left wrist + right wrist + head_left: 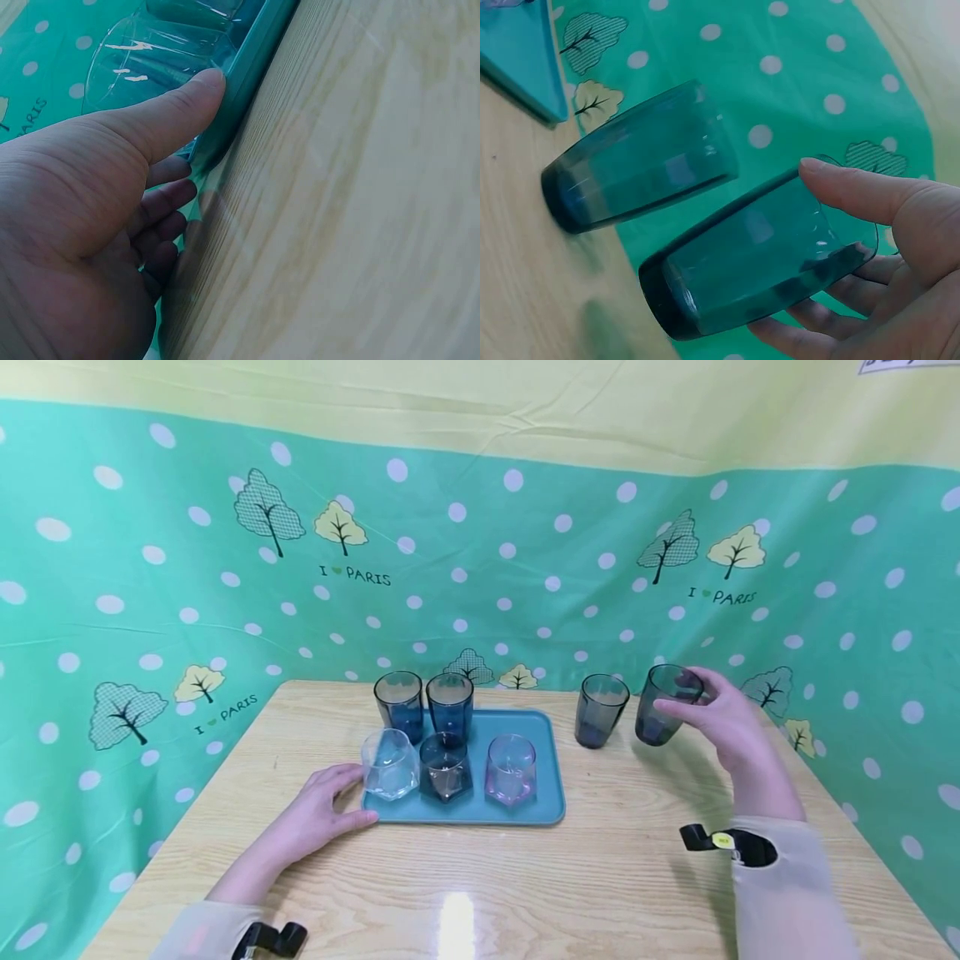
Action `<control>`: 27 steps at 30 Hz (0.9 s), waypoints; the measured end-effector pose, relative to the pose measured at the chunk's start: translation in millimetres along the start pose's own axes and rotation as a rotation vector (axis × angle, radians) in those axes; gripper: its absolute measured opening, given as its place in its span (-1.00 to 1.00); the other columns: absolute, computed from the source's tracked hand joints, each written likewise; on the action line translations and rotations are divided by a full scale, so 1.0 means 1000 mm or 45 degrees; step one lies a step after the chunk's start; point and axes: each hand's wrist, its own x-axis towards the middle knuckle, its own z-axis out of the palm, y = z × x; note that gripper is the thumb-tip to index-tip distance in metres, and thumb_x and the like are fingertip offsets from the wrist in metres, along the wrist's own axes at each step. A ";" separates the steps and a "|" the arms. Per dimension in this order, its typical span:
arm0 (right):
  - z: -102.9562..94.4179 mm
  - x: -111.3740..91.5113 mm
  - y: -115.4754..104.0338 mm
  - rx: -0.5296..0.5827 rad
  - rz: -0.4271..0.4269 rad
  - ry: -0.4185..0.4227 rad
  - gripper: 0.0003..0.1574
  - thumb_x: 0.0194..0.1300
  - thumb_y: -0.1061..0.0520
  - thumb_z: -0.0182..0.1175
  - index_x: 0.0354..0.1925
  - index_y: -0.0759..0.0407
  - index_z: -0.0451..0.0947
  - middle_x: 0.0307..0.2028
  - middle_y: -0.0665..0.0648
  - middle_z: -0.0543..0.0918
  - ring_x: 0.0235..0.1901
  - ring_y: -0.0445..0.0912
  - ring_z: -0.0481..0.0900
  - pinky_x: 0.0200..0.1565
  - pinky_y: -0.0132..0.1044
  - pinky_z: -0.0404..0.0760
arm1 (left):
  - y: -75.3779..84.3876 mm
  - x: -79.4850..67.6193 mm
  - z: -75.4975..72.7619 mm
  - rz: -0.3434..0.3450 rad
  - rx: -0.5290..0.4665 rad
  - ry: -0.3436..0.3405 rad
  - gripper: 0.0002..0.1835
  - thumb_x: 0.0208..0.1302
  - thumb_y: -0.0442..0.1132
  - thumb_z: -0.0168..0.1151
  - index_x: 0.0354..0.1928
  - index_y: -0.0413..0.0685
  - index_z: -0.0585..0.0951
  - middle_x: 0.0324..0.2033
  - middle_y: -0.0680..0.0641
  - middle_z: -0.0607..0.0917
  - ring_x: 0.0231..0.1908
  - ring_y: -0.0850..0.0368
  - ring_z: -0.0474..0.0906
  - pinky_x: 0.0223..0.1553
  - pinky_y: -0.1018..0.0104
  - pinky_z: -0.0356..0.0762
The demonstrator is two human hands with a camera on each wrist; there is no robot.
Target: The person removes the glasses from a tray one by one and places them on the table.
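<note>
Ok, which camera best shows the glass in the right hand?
The right wrist view: the held glass appears largest there, its base and side plain, though the right hand overlaps it near the rim. The head view shows it smaller, beside another dark glass, fingers partly covering it. The left wrist view doesn't show it.

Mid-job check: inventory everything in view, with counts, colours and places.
Tray: 1, blue, on the table
Tall rear glasses: 2, dark, tray back left
Clear tumbler: 1, colourless, tray front left
Grey tumbler: 1, grey, tray front centre
Pink tumbler: 1, pink, tray front right
Standing glass: 1, grey, right of tray
Held glass: 1, grey, farthest right
Table: 1, light wood, under tray
Patterned cloth: 1, green and yellow, behind table
Label: 1, white, top right, cropped
Wrist cameras: 2, black, both wrists
Sleeves: 2, pale, both arms
Left hand: 1, bare, thumb on tray rim
Right hand: 1, bare, gripping held glass
</note>
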 end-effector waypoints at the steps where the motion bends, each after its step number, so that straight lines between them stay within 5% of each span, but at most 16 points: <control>1: 0.001 0.001 0.002 0.005 0.000 -0.002 0.31 0.45 -0.11 0.55 0.79 0.16 -0.02 0.65 0.36 0.19 0.43 0.16 0.30 0.50 0.22 0.36 | 0.000 0.000 0.000 -0.001 -0.001 0.001 -0.05 0.26 0.13 0.66 0.51 -0.31 0.53 0.47 -0.38 0.51 0.49 -0.50 0.30 0.50 -0.54 0.20; 5: 0.006 0.005 0.008 0.015 -0.006 -0.018 0.30 0.44 -0.08 0.55 0.77 0.23 0.00 0.64 0.36 0.23 0.44 0.15 0.35 0.48 0.07 0.45 | -0.001 0.000 0.001 0.002 0.000 0.003 -0.05 0.26 0.13 0.66 0.51 -0.31 0.53 0.47 -0.39 0.52 0.49 -0.51 0.30 0.50 -0.54 0.21; 12: 0.009 0.008 0.013 0.045 0.035 -0.028 0.37 0.43 -0.05 0.57 0.78 0.24 -0.10 0.69 0.42 0.10 0.55 0.35 0.25 0.56 0.29 0.32 | -0.001 0.001 0.000 0.001 0.000 0.003 -0.05 0.26 0.14 0.65 0.51 -0.31 0.53 0.47 -0.38 0.52 0.49 -0.49 0.31 0.50 -0.53 0.22; 19: 0.013 0.011 0.019 0.061 0.063 -0.061 0.40 0.41 -0.02 0.58 0.79 0.24 -0.14 0.73 0.42 -0.04 0.59 0.39 0.19 0.59 0.32 0.25 | -0.002 0.000 0.002 0.005 -0.002 0.010 -0.06 0.27 0.12 0.66 0.51 -0.31 0.53 0.47 -0.39 0.52 0.48 -0.50 0.31 0.49 -0.52 0.23; 27: 0.017 0.013 0.023 0.048 0.077 -0.081 0.43 0.43 -0.03 0.57 0.79 0.25 -0.19 0.70 0.47 0.01 0.60 0.41 0.19 0.58 0.31 0.27 | -0.001 0.000 0.001 0.010 0.014 0.004 -0.04 0.27 0.17 0.64 0.51 -0.32 0.53 0.47 -0.38 0.52 0.49 -0.50 0.31 0.50 -0.52 0.23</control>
